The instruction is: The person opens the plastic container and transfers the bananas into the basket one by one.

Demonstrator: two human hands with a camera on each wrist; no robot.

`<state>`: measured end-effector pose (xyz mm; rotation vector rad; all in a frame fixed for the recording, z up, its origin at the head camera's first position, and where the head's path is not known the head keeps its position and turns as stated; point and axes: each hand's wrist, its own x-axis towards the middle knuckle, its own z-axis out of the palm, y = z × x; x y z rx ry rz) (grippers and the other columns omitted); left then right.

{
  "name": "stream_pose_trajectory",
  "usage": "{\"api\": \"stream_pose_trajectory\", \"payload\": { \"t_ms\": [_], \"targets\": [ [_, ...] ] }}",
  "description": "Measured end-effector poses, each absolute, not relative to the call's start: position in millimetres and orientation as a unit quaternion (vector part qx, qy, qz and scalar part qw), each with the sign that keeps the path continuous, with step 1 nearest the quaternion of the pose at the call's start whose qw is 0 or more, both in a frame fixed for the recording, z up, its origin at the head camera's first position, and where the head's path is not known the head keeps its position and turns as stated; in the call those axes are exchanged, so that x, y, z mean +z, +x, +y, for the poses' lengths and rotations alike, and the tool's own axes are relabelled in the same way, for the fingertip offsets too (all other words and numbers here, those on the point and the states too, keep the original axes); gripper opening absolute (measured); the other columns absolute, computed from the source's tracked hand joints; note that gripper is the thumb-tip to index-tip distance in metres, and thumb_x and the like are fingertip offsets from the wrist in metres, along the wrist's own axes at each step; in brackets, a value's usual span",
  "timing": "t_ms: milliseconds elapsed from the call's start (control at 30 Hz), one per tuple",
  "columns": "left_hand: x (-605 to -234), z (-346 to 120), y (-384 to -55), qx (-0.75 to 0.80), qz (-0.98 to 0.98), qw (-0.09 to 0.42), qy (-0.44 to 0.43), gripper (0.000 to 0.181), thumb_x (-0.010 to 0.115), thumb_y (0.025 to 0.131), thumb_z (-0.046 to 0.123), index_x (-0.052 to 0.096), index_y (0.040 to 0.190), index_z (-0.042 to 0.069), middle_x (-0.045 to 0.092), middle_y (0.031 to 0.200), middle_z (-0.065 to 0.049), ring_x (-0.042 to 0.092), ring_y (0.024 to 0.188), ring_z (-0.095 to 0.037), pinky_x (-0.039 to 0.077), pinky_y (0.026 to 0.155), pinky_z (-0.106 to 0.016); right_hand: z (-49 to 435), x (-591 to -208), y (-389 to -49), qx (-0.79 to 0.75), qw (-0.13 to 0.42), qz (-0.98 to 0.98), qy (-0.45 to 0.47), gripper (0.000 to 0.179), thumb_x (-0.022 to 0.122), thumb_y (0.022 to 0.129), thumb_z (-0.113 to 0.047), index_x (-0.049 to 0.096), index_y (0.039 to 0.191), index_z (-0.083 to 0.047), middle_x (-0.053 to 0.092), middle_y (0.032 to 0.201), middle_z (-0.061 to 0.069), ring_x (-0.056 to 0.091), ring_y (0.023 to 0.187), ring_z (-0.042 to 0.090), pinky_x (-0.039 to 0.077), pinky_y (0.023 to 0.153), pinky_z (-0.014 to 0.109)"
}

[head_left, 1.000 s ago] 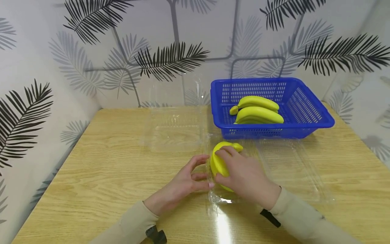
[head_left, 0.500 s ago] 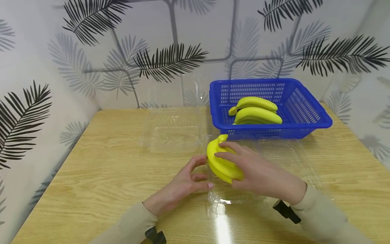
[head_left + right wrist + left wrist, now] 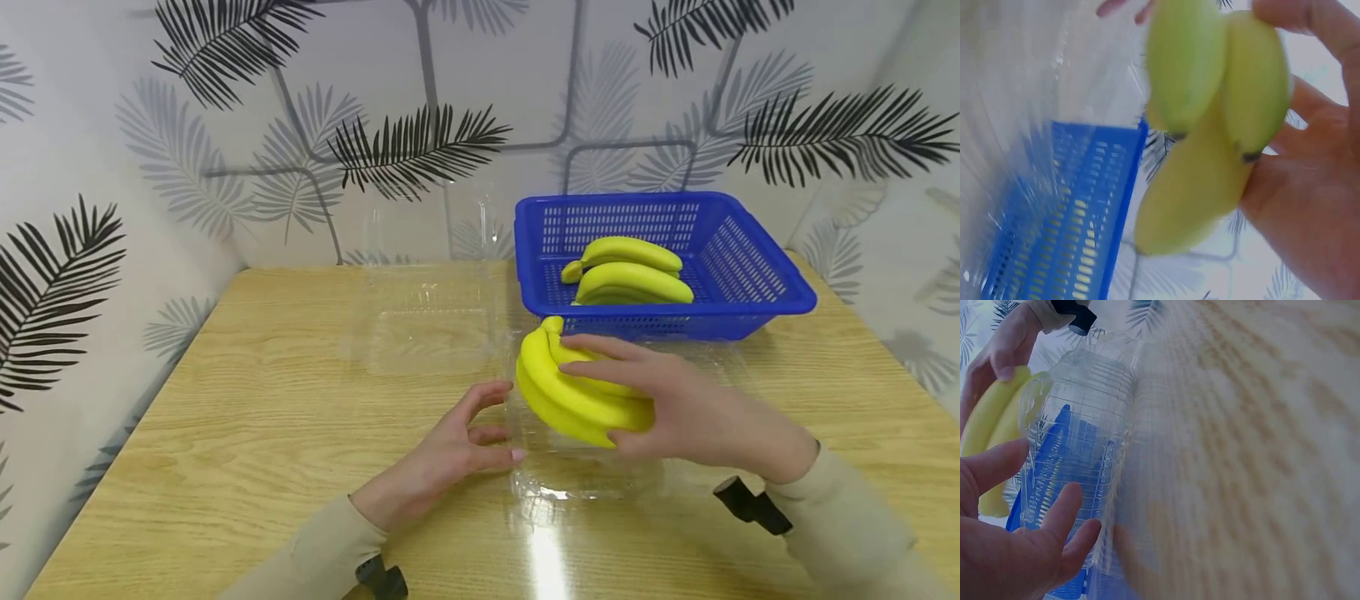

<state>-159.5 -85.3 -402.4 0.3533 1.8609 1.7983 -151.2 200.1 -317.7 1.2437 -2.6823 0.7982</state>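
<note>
My right hand (image 3: 682, 408) grips a yellow bunch of bananas (image 3: 573, 387), thumb on the near side and fingers over the far side. In the left wrist view the bunch of bananas (image 3: 997, 412) is held up at the rim of a clear plastic clamshell container (image 3: 1085, 406). The right wrist view shows the blunt banana tips (image 3: 1191, 181) close up. My left hand (image 3: 450, 454) stays at the container's left wall, fingers spread and loosely bent, fingertips at the plastic. The clear container (image 3: 555, 492) has its lid laid out to the right, partly hidden by my right arm.
A blue perforated basket (image 3: 772, 308) stands behind the container, with yellow bananas (image 3: 637, 283) inside. Another clear clamshell container (image 3: 435, 333) stands open at the back left, lid upright against the patterned wall. All rest on a wooden table (image 3: 262, 400).
My right hand has lifted the bunch of bananas out of the container and drawn back right. The bunch has turned, its stem now pointing away. My left hand has stayed put.
</note>
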Motion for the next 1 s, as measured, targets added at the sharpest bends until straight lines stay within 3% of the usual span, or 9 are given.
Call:
{"api": "stream_pose_trajectory", "payload": {
  "t_ms": [133,300,467,633,1000],
  "targets": [
    [-403.2,-85.5,-160.2,0.665,0.687,0.261,0.134,0.078,0.079,0.084,0.016,0.036,0.149,0.024,0.026,0.156,-0.005,0.047,0.128,-0.032,0.042,0.101,-0.045,210.1,-303.5,-163.0,0.279,0.1,-0.87,0.394,0.076,0.08,0.072,-0.005,0.054,0.142,-0.021,0.039,0.153,-0.003,0.045,0.129,0.018,0.044,0.087,0.019],
    [-403.0,-84.5,-160.2,0.667,0.686,0.257,0.135,0.078,0.078,0.084,0.014,0.036,0.15,0.022,0.026,0.156,-0.006,0.048,0.127,-0.032,0.042,0.101,-0.045,220.0,-290.6,-190.1,0.266,0.138,-0.884,0.359,0.074,0.081,0.072,-0.006,0.055,0.14,-0.021,0.037,0.153,-0.004,0.043,0.127,0.022,0.042,0.084,0.023],
    [-402.2,-83.8,-160.5,0.67,0.684,0.253,0.136,0.078,0.078,0.084,0.012,0.036,0.15,0.021,0.026,0.156,-0.007,0.048,0.127,-0.032,0.042,0.101,-0.045,227.5,-287.4,-223.2,0.271,0.126,-0.898,0.323,0.073,0.08,0.075,-0.007,0.053,0.141,-0.018,0.037,0.152,0.001,0.046,0.12,0.023,0.043,0.084,0.034],
    [-402.9,-83.8,-160.0,0.67,0.684,0.254,0.136,0.079,0.077,0.084,0.011,0.035,0.15,0.02,0.026,0.156,-0.008,0.048,0.126,-0.032,0.042,0.102,-0.046,229.7,-286.0,-254.9,0.282,0.117,-0.905,0.298,0.073,0.077,0.077,-0.008,0.049,0.144,-0.013,0.039,0.151,0.007,0.044,0.125,0.028,0.043,0.088,0.044],
    [-402.8,-84.5,-159.4,0.67,0.685,0.254,0.133,0.078,0.077,0.085,0.012,0.036,0.15,0.021,0.027,0.156,-0.008,0.049,0.126,-0.032,0.043,0.1,-0.044,210.4,-291.1,-306.7,0.253,0.059,-0.925,0.276,0.07,0.075,0.08,-0.015,0.047,0.144,-0.006,0.043,0.148,0.014,0.043,0.126,0.03,0.036,0.1,0.046]
  ]
}}
